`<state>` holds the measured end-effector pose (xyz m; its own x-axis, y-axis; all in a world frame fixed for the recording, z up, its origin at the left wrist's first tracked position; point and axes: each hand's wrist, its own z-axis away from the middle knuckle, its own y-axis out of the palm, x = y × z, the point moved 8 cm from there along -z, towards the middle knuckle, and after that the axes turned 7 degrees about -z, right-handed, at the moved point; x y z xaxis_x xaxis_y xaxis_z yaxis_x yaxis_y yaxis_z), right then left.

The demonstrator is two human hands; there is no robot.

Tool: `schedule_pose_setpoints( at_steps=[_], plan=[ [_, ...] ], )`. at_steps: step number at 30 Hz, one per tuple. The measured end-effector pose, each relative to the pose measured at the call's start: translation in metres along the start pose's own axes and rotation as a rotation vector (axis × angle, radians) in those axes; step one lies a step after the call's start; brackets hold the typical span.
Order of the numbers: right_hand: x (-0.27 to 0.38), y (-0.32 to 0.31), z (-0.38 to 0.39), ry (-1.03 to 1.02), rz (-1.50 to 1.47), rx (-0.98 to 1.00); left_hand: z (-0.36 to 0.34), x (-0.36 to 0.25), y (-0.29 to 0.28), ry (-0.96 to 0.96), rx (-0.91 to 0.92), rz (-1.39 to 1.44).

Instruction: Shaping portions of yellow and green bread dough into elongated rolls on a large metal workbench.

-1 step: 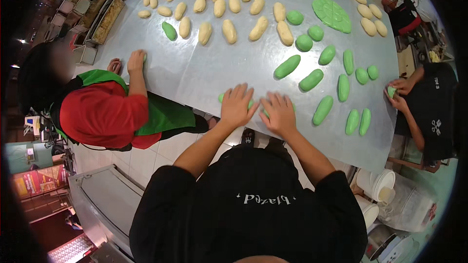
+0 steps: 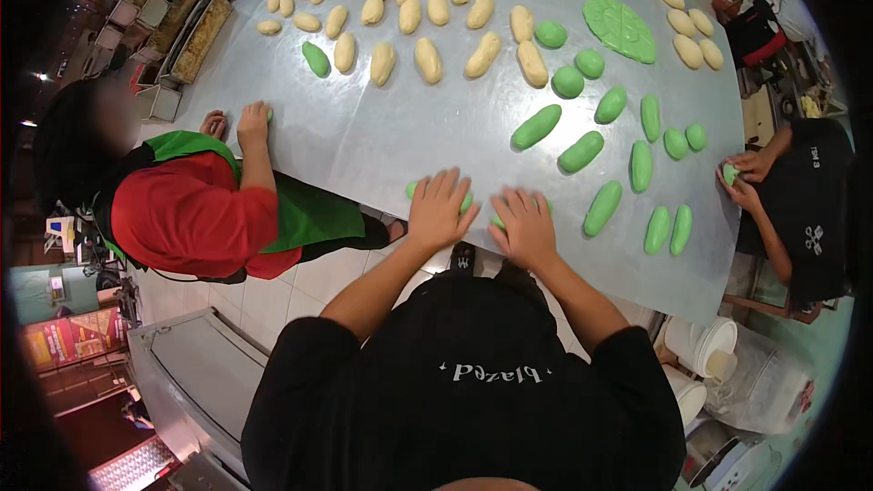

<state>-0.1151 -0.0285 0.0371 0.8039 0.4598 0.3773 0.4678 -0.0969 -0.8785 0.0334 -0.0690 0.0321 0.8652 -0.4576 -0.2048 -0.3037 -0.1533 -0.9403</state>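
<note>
My left hand [image 2: 438, 211] lies palm down with its fingers stretched over a green dough piece [image 2: 467, 202] at the near table edge. Both ends of that dough stick out beside the hand; its middle is hidden. Beside it, my right hand [image 2: 526, 229] rests flat, fingers extended, on another green dough piece [image 2: 497, 221], also mostly covered. Ahead and to the right lie green dough logs, among them one large log [image 2: 603, 208] nearest my right hand. Round green dough balls [image 2: 567, 82] sit farther back.
Many cream dough pieces [image 2: 427, 60] cover the far left of the metal table [image 2: 400, 127]. A flat, scored green dough sheet [image 2: 618, 28] lies at the far right. Co-workers stand left and right, the right one's hands [image 2: 744, 171] holding green dough. White buckets [image 2: 700, 345] stand lower right.
Both my hands have slid slightly back toward me over the green dough pieces. The other dough on the table stays in place.
</note>
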Motion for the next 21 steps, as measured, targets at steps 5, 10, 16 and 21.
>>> schedule_pose_setpoints(
  at_steps=[5,10,16,21],
  plan=[
    [0.013,-0.007,0.036,-0.027,0.023,0.015,0.035,-0.012,-0.010,0.008,0.044,-0.023],
    [-0.015,0.005,-0.065,0.124,0.045,-0.088,-0.074,0.008,0.012,-0.052,-0.012,-0.062],
    [-0.011,0.003,-0.042,0.081,-0.032,-0.087,-0.054,0.011,0.019,-0.069,0.035,-0.102],
    [0.008,-0.019,0.020,0.038,-0.007,0.005,0.021,-0.011,-0.017,0.053,0.081,0.066]
  ],
)
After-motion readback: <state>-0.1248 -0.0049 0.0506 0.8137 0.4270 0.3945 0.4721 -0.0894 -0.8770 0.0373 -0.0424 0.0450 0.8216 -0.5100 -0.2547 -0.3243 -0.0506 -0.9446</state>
